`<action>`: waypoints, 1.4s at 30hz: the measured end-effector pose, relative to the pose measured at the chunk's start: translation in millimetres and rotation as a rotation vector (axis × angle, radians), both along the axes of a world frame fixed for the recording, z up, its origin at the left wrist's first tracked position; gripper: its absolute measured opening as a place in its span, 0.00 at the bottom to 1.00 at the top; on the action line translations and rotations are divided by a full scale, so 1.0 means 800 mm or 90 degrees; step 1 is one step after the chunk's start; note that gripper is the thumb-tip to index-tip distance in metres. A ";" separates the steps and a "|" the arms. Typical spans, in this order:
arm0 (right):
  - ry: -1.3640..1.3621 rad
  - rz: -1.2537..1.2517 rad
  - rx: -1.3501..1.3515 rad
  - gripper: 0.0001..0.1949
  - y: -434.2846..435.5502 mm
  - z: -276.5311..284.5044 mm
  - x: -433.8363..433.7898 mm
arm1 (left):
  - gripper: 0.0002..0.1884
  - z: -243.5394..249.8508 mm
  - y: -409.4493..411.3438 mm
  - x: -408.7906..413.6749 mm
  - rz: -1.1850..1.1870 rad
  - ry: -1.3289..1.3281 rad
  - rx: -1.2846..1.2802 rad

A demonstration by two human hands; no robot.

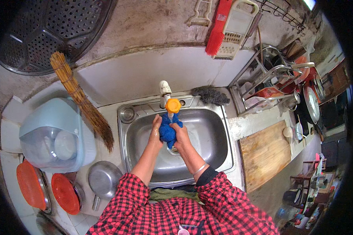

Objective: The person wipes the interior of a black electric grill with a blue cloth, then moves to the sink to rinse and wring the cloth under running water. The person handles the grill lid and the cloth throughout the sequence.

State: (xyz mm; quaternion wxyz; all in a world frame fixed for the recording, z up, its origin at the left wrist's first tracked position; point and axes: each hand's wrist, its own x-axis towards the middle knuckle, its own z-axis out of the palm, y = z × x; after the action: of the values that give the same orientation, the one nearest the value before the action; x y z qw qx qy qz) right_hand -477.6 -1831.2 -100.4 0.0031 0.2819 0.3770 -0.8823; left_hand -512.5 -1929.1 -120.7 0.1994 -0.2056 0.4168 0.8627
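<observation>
Both of my hands hold a wet-looking blue cloth (168, 132) over a stainless steel sink (207, 141). My left hand (156, 130) presses against the cloth's left side, its wrist glistening. On the other side my right hand (181, 135) grips it, thumb on top. Directly above the cloth is a white tap (164, 89) with an orange knob (173, 105); its spout points down at the cloth. Part of the sink's drain (173, 150) shows below the cloth.
A dark mesh scourer (211, 95) lies behind the sink. To the right are a wooden cutting board (264, 155) and a metal rack (253, 85). A twig brush (82, 100), a blue lidded dish box (56, 135), a metal pan (104, 179) and red-orange basins (65, 194) stand left.
</observation>
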 end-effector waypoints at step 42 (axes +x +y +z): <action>0.403 0.278 1.032 0.13 0.043 0.050 -0.039 | 0.15 -0.010 0.010 -0.053 -0.398 -0.192 0.124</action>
State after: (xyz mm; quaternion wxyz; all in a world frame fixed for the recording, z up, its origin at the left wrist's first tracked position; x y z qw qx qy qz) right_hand -508.9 -1796.6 -60.1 -0.1330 -0.1367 0.9127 -0.3615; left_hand -554.6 -1921.0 -128.4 0.5318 -0.1732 0.3413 0.7555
